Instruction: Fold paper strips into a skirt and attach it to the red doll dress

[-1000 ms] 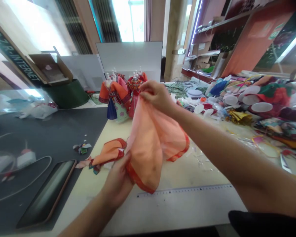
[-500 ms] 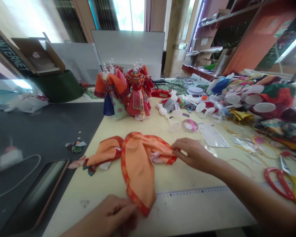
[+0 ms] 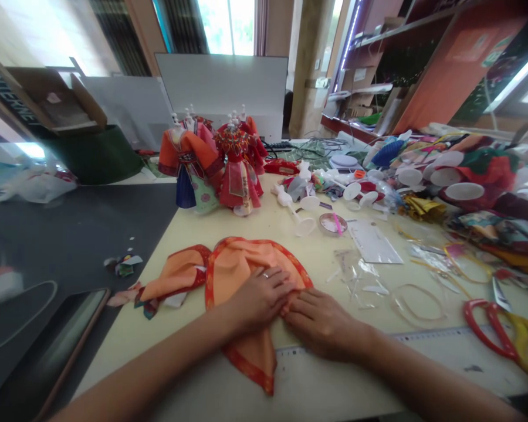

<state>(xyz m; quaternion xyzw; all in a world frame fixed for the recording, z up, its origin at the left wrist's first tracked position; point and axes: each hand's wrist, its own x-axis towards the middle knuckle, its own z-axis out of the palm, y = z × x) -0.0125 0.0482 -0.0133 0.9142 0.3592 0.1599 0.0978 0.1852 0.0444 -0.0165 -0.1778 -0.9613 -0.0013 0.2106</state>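
An orange doll garment (image 3: 227, 278) with red patterned trim lies spread on the cream tabletop. My left hand (image 3: 264, 299), wearing a ring, rests across its middle with fingers stretched over the cloth. Close against those fingertips, my right hand (image 3: 319, 319) is closed on the garment's right edge; its fingertips are partly hidden. A smaller orange piece (image 3: 176, 272) with red edging lies to the left, against the larger cloth. The garment's pointed lower end hangs down past my left wrist, over the ruler (image 3: 411, 337).
Dressed doll forms (image 3: 187, 158) stand at the back before a white monitor (image 3: 224, 82). Red- and yellow-handled scissors (image 3: 488, 328) lie at right, near clear plastic bags (image 3: 361, 278). A heap of fabrics (image 3: 479, 164) fills the back right. A dark phone-like slab (image 3: 57, 351) lies at left.
My left hand has moved up and right from the garment's lower tip onto its middle. My right hand has come down and left, and the garment's right part is now folded in under the hands.
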